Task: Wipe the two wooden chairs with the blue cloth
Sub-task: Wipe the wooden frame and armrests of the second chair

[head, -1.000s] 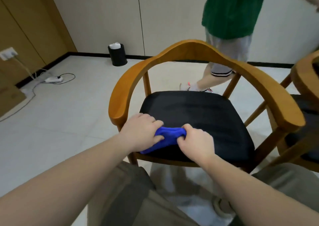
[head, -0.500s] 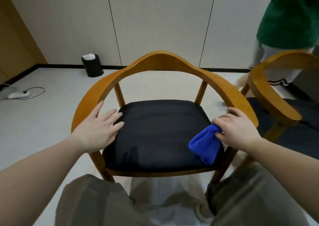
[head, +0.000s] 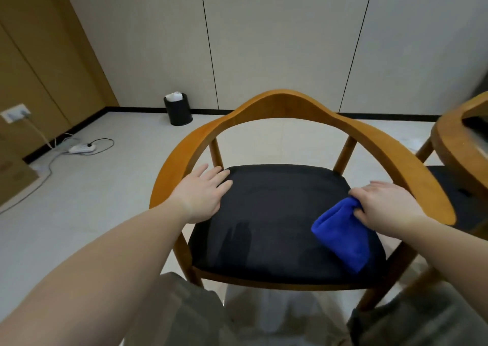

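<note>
On the seat's right, blue cloth [head: 343,236] angled front-right, right hand [head: 384,207] gripping

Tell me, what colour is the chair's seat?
Black. The seat shows best in the head view, inside the chair's orange-brown wooden frame.

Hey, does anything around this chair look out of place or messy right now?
Nothing is damaged or spilled. Two small things: the seat shows faint streaks near its front, and a power strip lies on the floor at left with its cable trailing loose.
</note>
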